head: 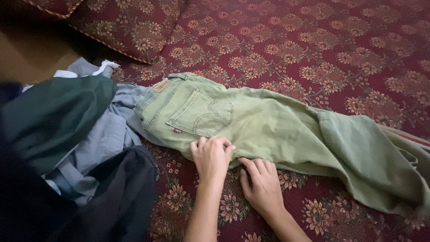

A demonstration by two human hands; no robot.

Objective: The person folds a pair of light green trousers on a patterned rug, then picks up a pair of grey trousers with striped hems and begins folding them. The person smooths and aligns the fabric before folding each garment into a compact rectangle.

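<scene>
Head view: green jeans [268, 123] lie folded lengthwise across a red flowered bedspread [340, 49], beside a heap of grey and dark clothes [85, 148]. The left hand [211, 157] curls its fingers onto the near edge below the back pocket; the right hand [262, 183] presses flat, fingers together, beside it. Denim looks limp but weighty, best gripped at the waistband or seams.

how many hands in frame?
2. Left hand rests on the near edge of the green jeans; right hand lies beside it, fingertips at the jeans' edge.
</scene>
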